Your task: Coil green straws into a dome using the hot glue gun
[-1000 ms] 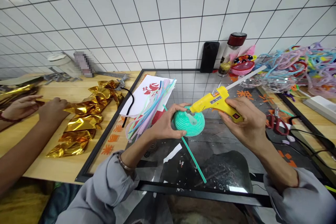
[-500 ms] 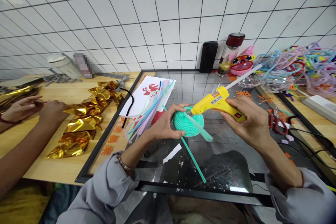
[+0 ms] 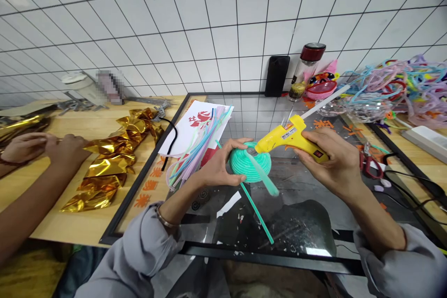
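My left hand [image 3: 223, 165] grips the left side of a turquoise coiled dome [image 3: 249, 170], wound from pipe cleaner in close rings. A loose turquoise end [image 3: 267, 181] sticks out from its top toward me. In my right hand [image 3: 333, 160] is a yellow hot glue gun [image 3: 288, 137] with a white glue stick [image 3: 326, 102] out of its back. The gun's nozzle points down-left and meets the top of the dome, where the loose end starts; I cannot tell if glue is flowing. Another turquoise pipe cleaner [image 3: 257, 214] lies below the dome on the glass.
Left of the dome, a bundle of pastel pipe cleaners [image 3: 200, 146] lies on white paper [image 3: 181, 125]. Gold foil [image 3: 108, 167] and another person's hands [image 3: 66, 146] are further left. At right are red scissors [image 3: 370, 163], cables and a pipe-cleaner heap [image 3: 394, 86]. A phone [image 3: 277, 76] and bottle [image 3: 304, 72] stand at the back.
The loose turquoise end has swung slightly left and down. My hands and the glue gun are nearly in place. The other person's hands have come closer together.
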Action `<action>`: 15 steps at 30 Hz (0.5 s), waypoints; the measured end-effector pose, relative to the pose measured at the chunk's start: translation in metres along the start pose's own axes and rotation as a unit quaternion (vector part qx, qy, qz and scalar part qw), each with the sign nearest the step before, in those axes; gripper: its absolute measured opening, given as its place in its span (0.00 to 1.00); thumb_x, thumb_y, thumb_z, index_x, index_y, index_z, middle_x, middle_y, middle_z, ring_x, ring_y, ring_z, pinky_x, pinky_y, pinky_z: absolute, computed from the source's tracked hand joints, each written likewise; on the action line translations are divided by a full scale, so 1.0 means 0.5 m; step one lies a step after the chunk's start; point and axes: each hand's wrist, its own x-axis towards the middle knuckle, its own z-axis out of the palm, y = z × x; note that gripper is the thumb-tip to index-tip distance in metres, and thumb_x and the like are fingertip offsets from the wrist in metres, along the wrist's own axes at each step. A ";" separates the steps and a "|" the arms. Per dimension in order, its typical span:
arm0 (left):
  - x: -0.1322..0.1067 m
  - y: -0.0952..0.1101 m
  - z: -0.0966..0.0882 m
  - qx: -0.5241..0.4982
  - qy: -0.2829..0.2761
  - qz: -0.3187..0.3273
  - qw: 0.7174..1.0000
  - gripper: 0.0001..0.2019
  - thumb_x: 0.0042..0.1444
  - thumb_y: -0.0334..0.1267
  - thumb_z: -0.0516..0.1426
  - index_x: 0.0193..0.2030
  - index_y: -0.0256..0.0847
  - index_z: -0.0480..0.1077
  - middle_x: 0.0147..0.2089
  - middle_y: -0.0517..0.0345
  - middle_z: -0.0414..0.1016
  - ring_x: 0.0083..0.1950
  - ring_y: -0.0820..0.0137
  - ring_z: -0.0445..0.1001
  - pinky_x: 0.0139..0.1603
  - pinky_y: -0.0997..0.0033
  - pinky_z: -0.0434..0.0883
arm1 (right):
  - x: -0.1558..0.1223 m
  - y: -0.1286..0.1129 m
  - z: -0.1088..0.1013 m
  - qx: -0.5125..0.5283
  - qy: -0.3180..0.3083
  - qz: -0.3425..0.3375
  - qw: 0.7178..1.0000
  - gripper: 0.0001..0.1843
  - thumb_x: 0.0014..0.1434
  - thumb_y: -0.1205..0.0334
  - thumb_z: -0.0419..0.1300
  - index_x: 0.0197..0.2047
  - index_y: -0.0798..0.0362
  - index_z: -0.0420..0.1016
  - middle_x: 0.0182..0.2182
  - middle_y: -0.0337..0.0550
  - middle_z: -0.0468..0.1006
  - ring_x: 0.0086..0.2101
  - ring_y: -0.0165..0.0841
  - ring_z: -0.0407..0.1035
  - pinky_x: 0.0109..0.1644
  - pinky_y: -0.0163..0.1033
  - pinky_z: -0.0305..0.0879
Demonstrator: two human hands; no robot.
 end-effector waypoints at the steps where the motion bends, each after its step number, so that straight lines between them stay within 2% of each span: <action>1: 0.000 0.000 0.000 0.001 0.001 0.002 1.000 0.32 0.46 0.39 0.70 0.56 0.46 0.61 0.71 0.39 0.61 0.73 0.49 0.62 0.71 0.41 0.57 | 0.000 -0.001 0.002 -0.004 0.003 -0.004 1.000 0.17 0.61 0.65 0.65 0.53 0.48 0.72 0.37 0.46 0.79 0.35 0.38 0.75 0.38 0.44 0.73; 8: 0.002 0.003 0.002 0.002 -0.004 0.018 1.000 0.31 0.46 0.38 0.69 0.56 0.46 0.61 0.71 0.41 0.62 0.71 0.50 0.65 0.69 0.42 0.61 | 0.003 -0.008 0.011 -0.028 0.009 -0.015 0.999 0.16 0.60 0.66 0.65 0.52 0.50 0.72 0.37 0.45 0.79 0.34 0.37 0.75 0.37 0.42 0.73; 15: 0.001 0.001 0.001 -0.001 -0.007 0.014 1.000 0.33 0.45 0.40 0.70 0.56 0.46 0.62 0.71 0.41 0.61 0.72 0.49 0.63 0.71 0.39 0.58 | 0.001 -0.007 0.010 -0.014 0.004 0.009 1.000 0.14 0.61 0.64 0.65 0.51 0.49 0.74 0.37 0.45 0.79 0.35 0.38 0.75 0.39 0.44 0.73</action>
